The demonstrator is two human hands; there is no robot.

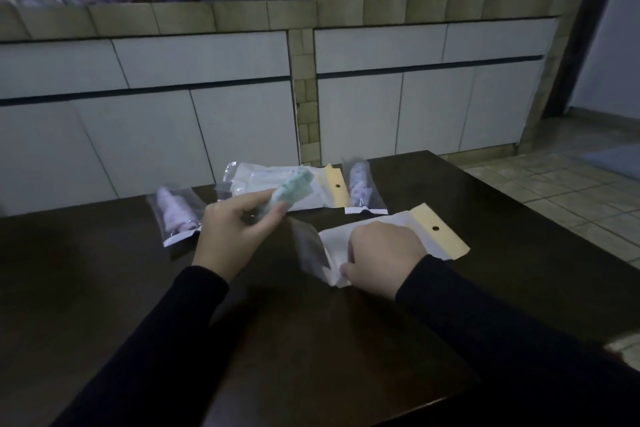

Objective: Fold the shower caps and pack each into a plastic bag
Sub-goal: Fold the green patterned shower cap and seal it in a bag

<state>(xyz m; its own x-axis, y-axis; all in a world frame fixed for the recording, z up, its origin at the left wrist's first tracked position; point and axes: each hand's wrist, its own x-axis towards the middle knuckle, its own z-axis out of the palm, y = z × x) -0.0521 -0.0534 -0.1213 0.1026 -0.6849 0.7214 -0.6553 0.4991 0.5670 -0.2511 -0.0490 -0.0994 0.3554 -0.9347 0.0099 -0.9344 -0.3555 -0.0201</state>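
A folded green cap (289,192) is being gripped by the left hand (239,229); the bag (388,236) is being pinched by the right hand (382,258). The cap may be snagged if the bag's mouth is left shut.

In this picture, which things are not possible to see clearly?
- Head view: fingertips of the right hand are hidden behind its back, so their grip on the bag is unclear.
- Head view: the green cap in the left hand is blurred; its folds are unreadable.
- Head view: a pale object is cut off by the right edge.

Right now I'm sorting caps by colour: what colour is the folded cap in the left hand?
Pale green, seen in the head view: folded cap.
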